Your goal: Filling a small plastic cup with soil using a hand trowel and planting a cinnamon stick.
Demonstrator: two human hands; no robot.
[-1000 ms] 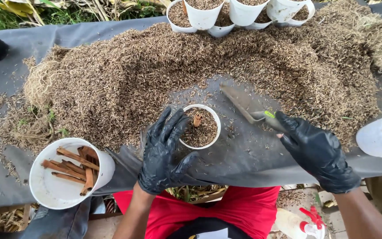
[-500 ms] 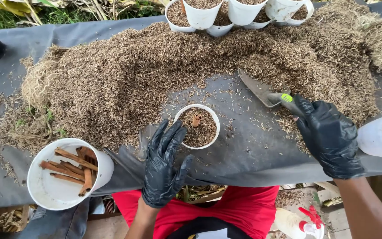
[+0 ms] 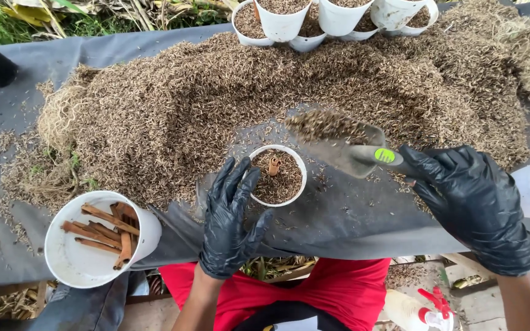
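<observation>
A white plastic spray bottle with a red trigger [image 3: 421, 308] stood low at the bottom edge, below the counter [image 3: 351, 220], which was draped in dark grey sheeting. The right hand [image 3: 473, 205], in a black glove, was closed around the handle of a grey metal trowel with a green spot on its grip [image 3: 345, 144]; the blade carried a heap of brown husk mix and hung just above and to the right of a small round white plastic pot [image 3: 277, 176]. That pot sat on the sheeting, filled nearly to the rim with the same mix, with a short brown cutting upright in it. The left hand [image 3: 231, 220], also black-gloved, lay with fingers spread and curved against the pot's left side, steadying it without closing fully. A large mound of brown husk mix [image 3: 228, 104] spread behind the pot. To the left lay a tipped white plastic bucket holding brown bark sticks [image 3: 96, 239]. A row of filled white pots [image 3: 332, 18] stood at the far edge
</observation>
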